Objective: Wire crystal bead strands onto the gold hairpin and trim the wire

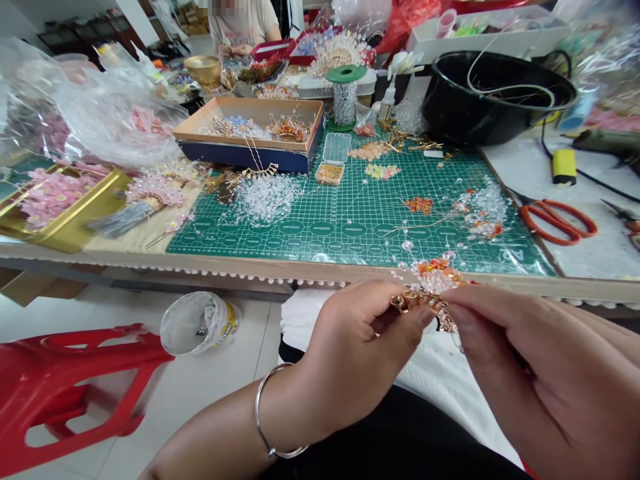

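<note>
Above my lap, my left hand (357, 340) and my right hand (520, 360) pinch a small gold wire hair ornament (425, 300) between their fingertips. It carries orange and clear beads, and fingers hide part of its base. A thin wire seems to run down from it near my right fingers, though it is too fine to follow. A metal bangle (265, 417) circles my left wrist. Both hands are below the front edge of the table (350, 268), apart from the green cutting mat (350, 227) and the loose clear beads (265, 198) on it.
A blue and tan box (247, 133) of gold beaded pieces, a green wire spool (345, 97), a black bowl (495, 97) and orange-handled scissors (557, 222) stand on the table. A co-worker (243, 27) sits opposite. A red stool (65, 393) and a plastic tub (200, 323) are on the floor.
</note>
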Demonstrator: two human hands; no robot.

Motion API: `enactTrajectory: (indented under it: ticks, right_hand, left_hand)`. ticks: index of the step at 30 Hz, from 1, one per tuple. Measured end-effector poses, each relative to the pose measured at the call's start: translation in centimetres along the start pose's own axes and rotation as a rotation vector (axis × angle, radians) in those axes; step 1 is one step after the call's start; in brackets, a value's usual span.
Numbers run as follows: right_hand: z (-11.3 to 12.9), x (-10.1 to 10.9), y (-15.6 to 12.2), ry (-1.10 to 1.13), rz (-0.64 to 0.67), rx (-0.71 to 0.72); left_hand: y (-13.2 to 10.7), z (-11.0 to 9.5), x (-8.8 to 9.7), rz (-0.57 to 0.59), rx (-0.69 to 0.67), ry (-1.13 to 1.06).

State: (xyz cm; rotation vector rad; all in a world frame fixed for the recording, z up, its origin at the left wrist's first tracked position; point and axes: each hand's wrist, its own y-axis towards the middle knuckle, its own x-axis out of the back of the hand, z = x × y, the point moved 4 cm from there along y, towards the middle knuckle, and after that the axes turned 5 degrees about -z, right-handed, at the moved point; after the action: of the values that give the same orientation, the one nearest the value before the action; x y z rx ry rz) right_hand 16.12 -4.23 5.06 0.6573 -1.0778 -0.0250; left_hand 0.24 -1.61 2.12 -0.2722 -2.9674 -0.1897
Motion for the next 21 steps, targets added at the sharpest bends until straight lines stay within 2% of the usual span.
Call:
enactTrajectory:
  ticks: [4, 8, 11, 15, 18, 21]
  right_hand:
    - [0.7, -0.2, 0.2, -0.012, -0.055, 0.086]
    - [0.1, -0.9, 0.1, -0.127, -0.085, -0.055]
    - [-0.1, -1.4, 0.6, -0.153, -0.068, -0.156]
    - [0.2, -1.4, 1.1, -0.045, -0.014, -0.209]
    - [0.1, -1.0, 0.5, 0.010, 0.015, -0.246]
    - [0.0, -0.7, -0.2, 0.044, -0.018, -0.236]
  left_hand:
    - [-0.2, 0.4, -0.1, 0.034, 0.048, -0.078]
    - [-0.4, 0.7, -0.3, 0.051, 0.099, -0.154]
    - [-0.4, 0.5, -0.5, 0.061, 0.088, -0.108]
    - [-0.2, 0.1, -0.4, 0.012, 0.016, 0.042]
    - [-0.2, 0.2, -0.3, 0.003, 0.021, 0.070]
    - [-0.2, 0.1, -0.2, -0.011, -0.009, 0.102]
